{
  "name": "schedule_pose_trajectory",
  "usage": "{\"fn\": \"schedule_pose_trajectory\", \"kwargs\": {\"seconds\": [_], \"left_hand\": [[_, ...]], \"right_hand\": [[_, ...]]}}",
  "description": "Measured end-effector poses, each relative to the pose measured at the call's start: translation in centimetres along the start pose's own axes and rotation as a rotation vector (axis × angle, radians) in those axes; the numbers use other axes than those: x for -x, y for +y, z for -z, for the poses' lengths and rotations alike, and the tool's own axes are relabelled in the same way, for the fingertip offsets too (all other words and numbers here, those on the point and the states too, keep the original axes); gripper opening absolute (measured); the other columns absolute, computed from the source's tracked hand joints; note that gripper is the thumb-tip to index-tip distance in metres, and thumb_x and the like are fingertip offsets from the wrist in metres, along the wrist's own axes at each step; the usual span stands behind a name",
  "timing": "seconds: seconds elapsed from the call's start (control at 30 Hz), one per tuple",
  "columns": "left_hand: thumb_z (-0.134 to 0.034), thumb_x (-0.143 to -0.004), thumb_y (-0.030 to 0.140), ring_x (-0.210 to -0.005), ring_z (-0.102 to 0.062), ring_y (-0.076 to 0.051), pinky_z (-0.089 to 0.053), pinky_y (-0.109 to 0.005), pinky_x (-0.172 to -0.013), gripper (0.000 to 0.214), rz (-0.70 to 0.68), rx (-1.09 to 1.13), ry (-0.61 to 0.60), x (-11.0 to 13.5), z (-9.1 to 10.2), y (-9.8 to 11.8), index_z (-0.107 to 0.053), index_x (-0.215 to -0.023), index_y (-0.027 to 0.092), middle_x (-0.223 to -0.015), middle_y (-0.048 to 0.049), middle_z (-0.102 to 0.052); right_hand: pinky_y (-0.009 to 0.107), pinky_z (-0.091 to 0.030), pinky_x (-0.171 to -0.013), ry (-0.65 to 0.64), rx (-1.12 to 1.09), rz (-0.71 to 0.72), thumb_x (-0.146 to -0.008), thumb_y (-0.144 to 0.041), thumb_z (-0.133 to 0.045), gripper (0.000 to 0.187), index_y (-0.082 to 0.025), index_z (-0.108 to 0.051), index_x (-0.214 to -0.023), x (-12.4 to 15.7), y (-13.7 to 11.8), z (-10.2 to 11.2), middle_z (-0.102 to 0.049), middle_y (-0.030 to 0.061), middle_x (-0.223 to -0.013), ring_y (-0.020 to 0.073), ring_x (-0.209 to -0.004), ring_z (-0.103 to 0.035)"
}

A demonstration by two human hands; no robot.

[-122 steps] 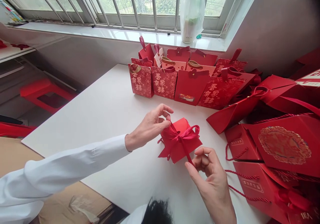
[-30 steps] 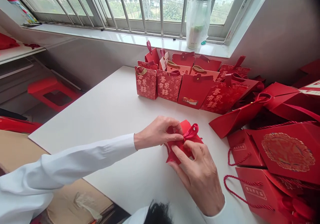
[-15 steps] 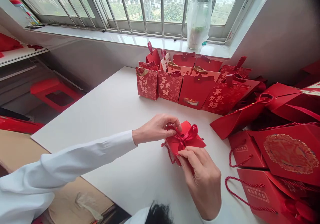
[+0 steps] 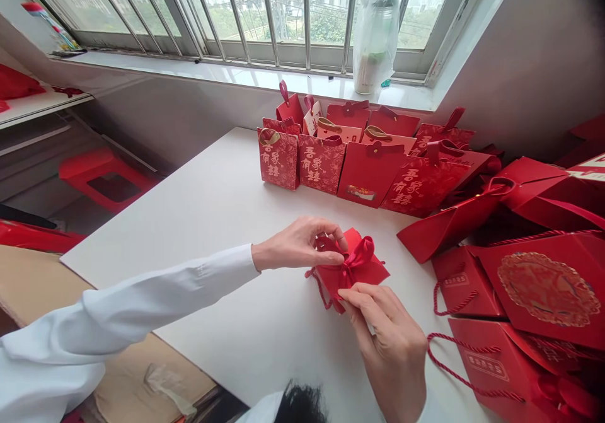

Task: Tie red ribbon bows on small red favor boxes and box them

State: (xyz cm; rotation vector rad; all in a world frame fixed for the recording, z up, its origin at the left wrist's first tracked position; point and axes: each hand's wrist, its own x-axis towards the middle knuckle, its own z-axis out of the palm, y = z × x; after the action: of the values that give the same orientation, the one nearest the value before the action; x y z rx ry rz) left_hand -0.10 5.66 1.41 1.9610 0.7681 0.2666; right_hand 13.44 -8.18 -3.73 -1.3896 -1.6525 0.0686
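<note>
In the head view, a small red paper box (image 4: 378, 273) with a smooth, folded top and pointed corners sits right of centre in the frame, on a flat white table (image 4: 203, 202). A glossy satin bow (image 4: 363, 251) lies across its top, one rounded loop standing up toward the right, and twisted cord hangs at the box's left side. The left hand (image 4: 302, 243), in a creased white sleeve (image 4: 165, 300), curls its thumb and fingers around the bow's left part, gripping it near the knot. The right hand (image 4: 392, 344), at lower centre-right, pinches a ribbon tail between thumb and forefinger at the near edge of the box. Above, rows of upright red card boxes (image 4: 321, 164) carry pale printed characters and ribbon handles. Large glossy red bags (image 4: 496, 357) with twisted rope handles crowd the right edge. A clear jar wrapped in wrinkled plastic (image 4: 375, 41) stands on the shiny sill at the top; brown cardboard (image 4: 146, 366) lies at lower left.
</note>
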Motion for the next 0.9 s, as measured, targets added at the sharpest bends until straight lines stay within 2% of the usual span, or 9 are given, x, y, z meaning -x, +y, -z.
{"fn": "schedule_pose_trajectory", "kwargs": {"seconds": [0.1, 0.23, 0.4, 0.53, 0.63, 0.73, 0.8, 0.9], "left_hand": [[-0.067, -0.076, 0.031, -0.066, -0.056, -0.01, -0.044, -0.02, -0.059, 0.016, -0.017, -0.051, 0.02, 0.1, -0.2, 0.1, -0.066, -0.08, 0.016, -0.082, -0.001, -0.061], [-0.067, -0.077, 0.029, -0.058, -0.051, -0.007, -0.041, -0.019, -0.054, 0.015, -0.007, -0.082, 0.054, 0.2, -0.6, 0.0, -0.065, -0.072, 0.015, -0.075, 0.0005, -0.056], [-0.062, -0.081, 0.033, -0.055, -0.047, -0.006, -0.039, -0.019, -0.053, 0.02, -0.027, -0.109, 0.06, 0.2, -0.8, 0.0, -0.064, -0.073, 0.015, -0.074, 0.0007, -0.054], [-0.066, -0.078, 0.044, -0.061, -0.048, -0.009, -0.038, -0.02, -0.056, 0.029, -0.037, -0.144, 0.072, 0.3, -1.0, 0.0, -0.063, -0.074, 0.015, -0.073, 0.0008, -0.053], [-0.071, -0.074, 0.038, -0.067, -0.05, -0.01, -0.038, -0.021, -0.06, 0.025, -0.061, -0.177, 0.103, 0.4, -1.3, -0.1, -0.063, -0.075, 0.015, -0.074, 0.0007, -0.054], [-0.069, -0.077, 0.033, -0.066, -0.051, -0.01, -0.038, -0.021, -0.06, 0.018, -0.044, -0.175, 0.121, 0.5, -1.6, -0.1, -0.065, -0.077, 0.016, -0.074, 0.0005, -0.054], [-0.069, -0.077, 0.032, -0.064, -0.05, -0.01, -0.038, -0.02, -0.058, 0.017, -0.028, -0.157, 0.13, 0.5, -1.7, -0.1, -0.066, -0.077, 0.016, -0.073, 0.0008, -0.054], [-0.07, -0.075, 0.032, -0.061, -0.049, -0.009, -0.038, -0.02, -0.056, 0.017, -0.012, -0.14, 0.135, 0.5, -1.8, 0.0, -0.065, -0.076, 0.016, -0.073, 0.0011, -0.053]], "right_hand": [[0.022, -0.048, -0.062, 0.004, -0.014, 0.008, -0.089, -0.004, -0.046, 0.024, -0.018, -0.066, -0.085, -0.1, -0.1, 0.0, -0.062, 0.0028, -0.077, 0.0128, -0.068, -0.056], [0.022, -0.048, -0.06, -0.001, -0.008, 0.013, -0.088, -0.004, -0.046, 0.025, -0.018, -0.066, -0.084, -0.1, -0.2, 0.2, -0.062, 0.0023, -0.074, 0.0126, -0.066, -0.056], [0.021, -0.048, -0.058, 0.016, -0.011, 0.012, -0.088, -0.004, -0.048, 0.025, -0.018, -0.068, -0.086, 0.0, 0.0, 0.1, -0.061, 0.0022, -0.074, 0.0125, -0.065, -0.057], [0.022, -0.049, -0.064, -0.001, -0.058, 0.011, -0.087, -0.004, -0.05, 0.023, -0.019, -0.067, -0.091, 0.1, -0.4, 0.2, -0.062, 0.0029, -0.079, 0.0134, -0.07, -0.058], [0.024, -0.05, -0.07, -0.003, -0.076, -0.015, -0.088, -0.011, -0.053, 0.018, -0.02, -0.066, -0.098, 0.0, -0.3, 0.9, -0.062, 0.0038, -0.088, 0.0148, -0.078, -0.059], [0.025, -0.048, -0.062, 0.071, -0.033, -0.16, -0.089, -0.025, -0.056, 0.012, -0.022, -0.064, -0.098, -0.7, 1.0, 1.7, -0.063, 0.0028, -0.091, 0.0153, -0.076, -0.057], [0.024, -0.045, -0.056, 0.087, -0.016, -0.306, -0.09, -0.036, -0.055, 0.018, -0.022, -0.063, -0.099, -1.7, 2.3, 2.0, -0.064, 0.0026, -0.093, 0.0154, -0.073, -0.056], [0.026, -0.044, -0.058, -0.034, -0.063, -0.438, -0.088, -0.046, -0.054, 0.028, -0.022, -0.064, -0.099, -3.6, 4.0, 1.8, -0.064, 0.003, -0.092, 0.0165, -0.074, -0.056]]}}
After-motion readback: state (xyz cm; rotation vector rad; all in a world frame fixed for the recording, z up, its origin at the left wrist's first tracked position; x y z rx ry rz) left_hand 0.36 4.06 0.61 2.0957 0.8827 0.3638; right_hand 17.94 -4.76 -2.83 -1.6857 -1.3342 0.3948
